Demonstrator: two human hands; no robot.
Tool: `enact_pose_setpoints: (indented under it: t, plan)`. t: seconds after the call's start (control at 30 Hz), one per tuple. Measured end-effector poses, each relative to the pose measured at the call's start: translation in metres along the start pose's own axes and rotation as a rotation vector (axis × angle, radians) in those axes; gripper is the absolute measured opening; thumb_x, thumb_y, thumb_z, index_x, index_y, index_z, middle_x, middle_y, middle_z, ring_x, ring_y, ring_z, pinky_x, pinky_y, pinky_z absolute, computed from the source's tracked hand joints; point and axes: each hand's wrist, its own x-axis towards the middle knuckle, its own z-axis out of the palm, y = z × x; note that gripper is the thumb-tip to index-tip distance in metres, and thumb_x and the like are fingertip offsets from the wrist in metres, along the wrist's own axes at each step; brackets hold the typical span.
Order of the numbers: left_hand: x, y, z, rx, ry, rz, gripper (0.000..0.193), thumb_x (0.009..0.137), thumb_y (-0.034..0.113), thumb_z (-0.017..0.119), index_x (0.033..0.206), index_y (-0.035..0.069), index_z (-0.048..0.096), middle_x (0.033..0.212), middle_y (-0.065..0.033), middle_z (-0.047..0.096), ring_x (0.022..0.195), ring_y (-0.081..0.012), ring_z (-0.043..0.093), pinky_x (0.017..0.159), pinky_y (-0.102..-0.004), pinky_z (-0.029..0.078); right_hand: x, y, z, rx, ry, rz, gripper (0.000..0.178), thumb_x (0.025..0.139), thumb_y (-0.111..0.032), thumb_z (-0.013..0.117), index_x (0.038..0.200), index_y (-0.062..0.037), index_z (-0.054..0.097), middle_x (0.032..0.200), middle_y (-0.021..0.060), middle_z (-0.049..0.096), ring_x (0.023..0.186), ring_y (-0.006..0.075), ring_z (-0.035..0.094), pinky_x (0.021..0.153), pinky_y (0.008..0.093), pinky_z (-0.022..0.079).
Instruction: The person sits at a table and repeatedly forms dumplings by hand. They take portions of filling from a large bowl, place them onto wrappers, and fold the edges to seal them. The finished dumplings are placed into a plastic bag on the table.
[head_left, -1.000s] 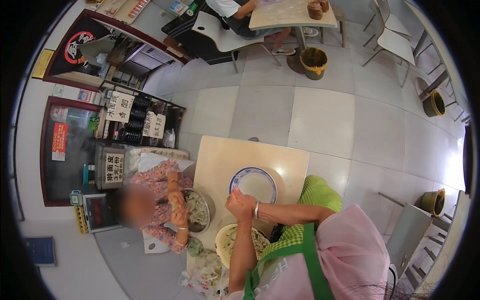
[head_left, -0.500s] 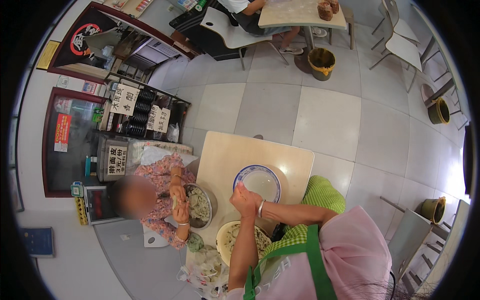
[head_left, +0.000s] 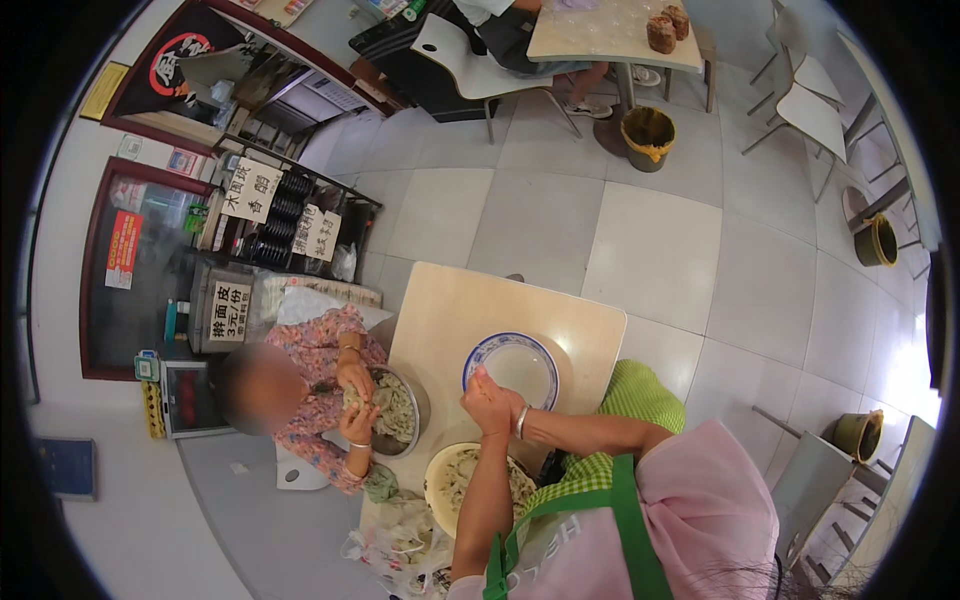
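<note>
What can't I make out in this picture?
Head view: whatever lies between the left hand and right hand, hidden by their clasp.
Head view: part of the yellow bowl, behind the left forearm.
Head view: the far person's head, cut off by the top edge.

Loose pink short-slv top, lwr rt of frame; solid grn apron straps over it, pale lettering lwr ctr. Lime-grn checked cloth rt of ctr. Silver-col. bangle, R wrist, mid-frame.
</note>
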Motion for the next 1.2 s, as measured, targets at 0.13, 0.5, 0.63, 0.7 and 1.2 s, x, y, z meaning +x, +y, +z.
enact_pose_setpoints:
  t: [0.13,0.5,0.63,0.7,1.2]
  plan:
    - [-0.004,0.003,0.003,-0.022,-0.008,-0.099,0.035,0.087,0.022,0.043,0.065,-0.004,0.051,0.048,-0.0168,0.045,0.041,-0.0228,0.039,0.041,-0.0361,0.033,0.023,0.010,-0.024,-0.162,0.091,-0.045,0.025,0.086,-0.029,0.046,0.096,-0.0074,0.054,0.087,0.0053,0.057,0.079,0.0161,0.055,0.070,0.0274,0.045]
    - [-0.006,-0.007,0.003,0.051,0.044,-0.071,0.028,0.084,0.024,0.048,0.067,0.003,0.049,0.055,-0.0203,0.049,0.053,-0.0385,0.050,0.047,-0.0449,0.037,0.020,-0.009,-0.021,-0.105,-0.072,-0.035,0.027,0.086,-0.030,0.045,0.098,-0.0069,0.053,0.091,0.0053,0.056,0.084,0.0166,0.055,0.073,0.0280,0.045]
    - [-0.013,-0.006,-0.011,-0.038,0.087,-0.188,0.025,0.081,0.024,0.052,0.070,0.002,0.049,0.067,-0.0172,0.054,0.066,-0.0338,0.053,0.059,-0.0426,0.039,0.013,-0.025,-0.012,-0.244,-0.064,0.070,0.027,0.086,-0.030,0.045,0.099,-0.0067,0.053,0.093,0.0053,0.056,0.085,0.0167,0.055,0.075,0.0282,0.045]
    - [-0.016,0.014,-0.041,-0.202,0.152,-0.142,0.023,0.079,0.023,0.055,0.072,0.002,0.049,0.072,-0.0144,0.056,0.072,-0.0309,0.053,0.066,-0.0410,0.039,0.007,-0.032,-0.001,-0.358,-0.023,0.135,0.027,0.086,-0.029,0.044,0.099,-0.0069,0.053,0.095,0.0051,0.056,0.088,0.0169,0.054,0.077,0.0287,0.045]
    - [-0.199,-0.135,-0.274,0.351,0.909,-0.618,0.026,0.074,-0.003,0.043,0.099,0.000,0.050,0.094,-0.0160,0.051,0.087,-0.0304,0.046,0.078,-0.0348,0.037,0.000,0.108,0.028,-1.713,-0.604,-0.229,0.022,0.073,-0.014,0.060,0.094,-0.0110,0.053,0.088,0.0029,0.054,0.072,0.0146,0.052,0.061,0.0260,0.042]
